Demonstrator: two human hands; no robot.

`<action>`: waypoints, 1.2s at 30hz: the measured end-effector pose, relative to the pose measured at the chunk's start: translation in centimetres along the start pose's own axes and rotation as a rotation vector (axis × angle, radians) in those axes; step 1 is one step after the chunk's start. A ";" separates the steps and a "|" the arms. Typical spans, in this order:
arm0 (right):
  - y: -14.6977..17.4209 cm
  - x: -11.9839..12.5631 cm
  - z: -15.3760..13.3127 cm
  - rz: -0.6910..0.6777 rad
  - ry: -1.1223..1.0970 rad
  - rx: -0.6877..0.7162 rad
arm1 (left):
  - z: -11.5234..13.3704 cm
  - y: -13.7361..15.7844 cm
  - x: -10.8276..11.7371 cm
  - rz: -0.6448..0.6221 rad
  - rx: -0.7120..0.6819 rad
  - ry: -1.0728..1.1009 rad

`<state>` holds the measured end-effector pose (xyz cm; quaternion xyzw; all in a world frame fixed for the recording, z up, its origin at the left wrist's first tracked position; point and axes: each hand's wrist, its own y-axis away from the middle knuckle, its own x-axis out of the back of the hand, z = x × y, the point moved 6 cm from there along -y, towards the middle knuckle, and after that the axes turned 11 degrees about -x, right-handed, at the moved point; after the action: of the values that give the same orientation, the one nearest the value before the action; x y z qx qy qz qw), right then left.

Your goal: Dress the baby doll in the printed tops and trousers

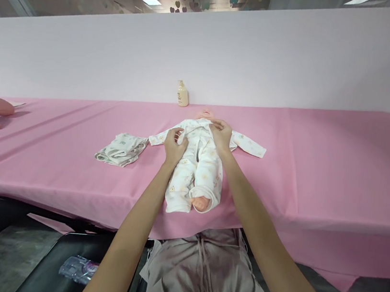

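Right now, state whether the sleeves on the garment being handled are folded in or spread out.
Spread out: the sleeves of the garment extend to opposite sides across the pink cloth.

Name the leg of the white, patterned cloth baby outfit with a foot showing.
The leg on the picture's right: a pinkish doll foot shows at its open, round cuff. The other leg shows no foot.

suit (209, 170): matt cloth. tablecloth (338, 180): smooth, matt fabric. pump bottle (182, 96): smooth plastic. seat (79, 246): glossy. wall (120, 58): smooth, matt.

No text is legible, even on the pump bottle (182, 96).
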<state>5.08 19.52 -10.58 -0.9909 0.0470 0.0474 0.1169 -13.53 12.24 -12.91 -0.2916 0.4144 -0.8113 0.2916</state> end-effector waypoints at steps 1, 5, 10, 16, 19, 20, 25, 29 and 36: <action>0.0 0.1 0.0 0.004 -0.008 -0.012 | 0.2 0.0 0.2 0.021 0.007 -0.007; 0.0 0.2 0.2 0.003 0.005 -0.044 | -0.1 -0.4 0.2 0.032 0.098 0.141; 0.1 -0.2 0.3 -0.022 -0.028 -0.041 | -0.7 -1.1 -0.7 -0.068 0.218 0.420; 0.8 -1.9 0.4 -0.115 0.094 0.086 | -0.3 -0.4 -1.5 -0.208 0.314 0.424; 1.4 -2.7 0.5 -0.177 0.202 0.154 | 0.3 -0.3 -1.7 -0.292 0.216 0.188; 1.6 -2.8 0.5 -0.192 0.245 0.173 | 0.5 -0.3 -1.7 -0.318 0.182 0.122; 1.5 -3.0 0.8 -0.253 0.349 0.204 | 1.1 -0.2 -1.8 -0.320 0.069 -0.002; 1.3 -3.0 1.1 -0.300 0.298 0.183 | 1.4 -0.2 -1.6 -0.261 -0.026 0.008; 1.7 -3.1 0.9 -0.334 0.257 0.172 | 1.0 -0.3 -1.7 -0.237 0.054 0.123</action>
<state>1.75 18.29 -11.47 -0.9692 -0.0994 -0.1034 0.2002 -11.82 13.13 -12.55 -0.2803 0.3721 -0.8673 0.1755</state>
